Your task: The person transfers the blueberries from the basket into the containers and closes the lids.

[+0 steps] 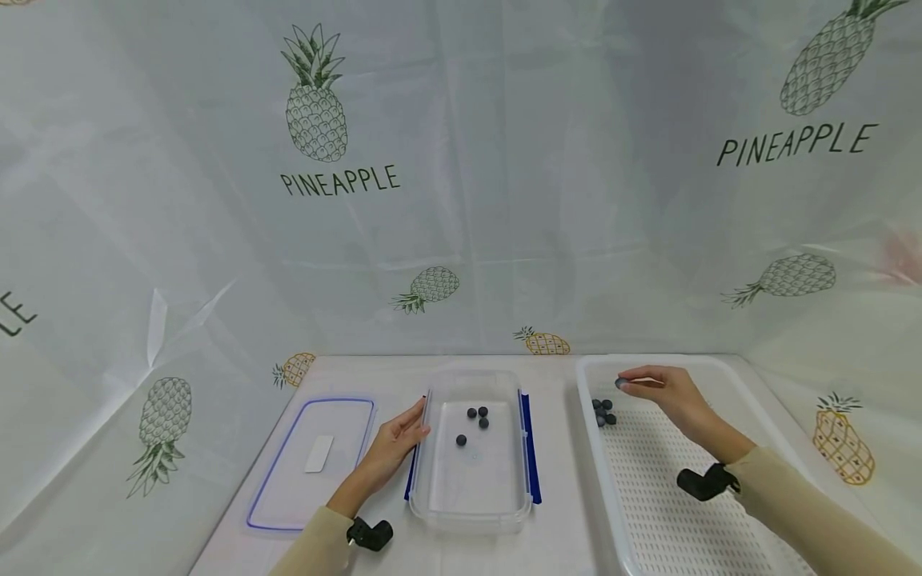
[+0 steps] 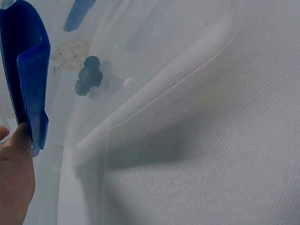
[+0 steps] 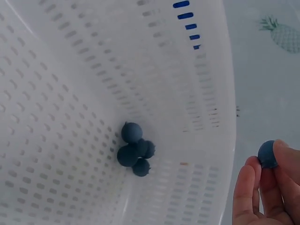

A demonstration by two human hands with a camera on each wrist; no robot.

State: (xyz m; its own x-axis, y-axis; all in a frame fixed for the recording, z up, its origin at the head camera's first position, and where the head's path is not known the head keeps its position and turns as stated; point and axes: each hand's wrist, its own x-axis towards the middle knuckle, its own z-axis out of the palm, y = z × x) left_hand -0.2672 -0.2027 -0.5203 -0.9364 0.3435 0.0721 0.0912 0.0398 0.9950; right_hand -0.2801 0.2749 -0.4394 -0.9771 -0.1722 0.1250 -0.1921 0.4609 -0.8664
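Note:
My right hand [image 1: 670, 394] pinches a blueberry [image 3: 267, 154] between thumb and fingers, over the left part of a white perforated basket [image 1: 592, 448]. Below it, several blueberries [image 3: 131, 133] cluster at the basket's left wall. A clear plastic box [image 1: 471, 500] with blue side latches [image 1: 531, 448] stands open in the middle, several blueberries [image 1: 461, 440] loose on its floor. Against the box's left side rests my left hand [image 1: 394, 444], fingers extended. In the left wrist view its fingertip touches the lower end of a blue latch [image 2: 33, 79]; part of this hand is out of frame.
Left of the box lies a clear lid [image 1: 346, 480] with a blue seal, a white rectangular piece [image 1: 319, 454] on it. The white table [image 1: 562, 496] ends at a pineapple-print sheet [image 1: 468, 224] hanging behind and along both sides. The basket's raised walls border the right side.

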